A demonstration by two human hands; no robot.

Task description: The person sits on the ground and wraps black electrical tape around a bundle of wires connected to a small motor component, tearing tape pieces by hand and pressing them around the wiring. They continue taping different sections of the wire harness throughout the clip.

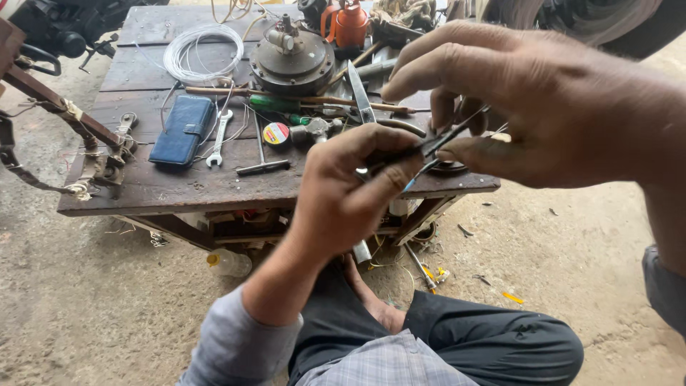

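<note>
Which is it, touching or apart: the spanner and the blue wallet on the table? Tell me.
Apart. The head view shows bare wood between the spanner and the blue wallet on the table.

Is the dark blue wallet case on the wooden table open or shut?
Shut: the dark blue wallet case lies flat on the wooden table, cover closed.
</note>
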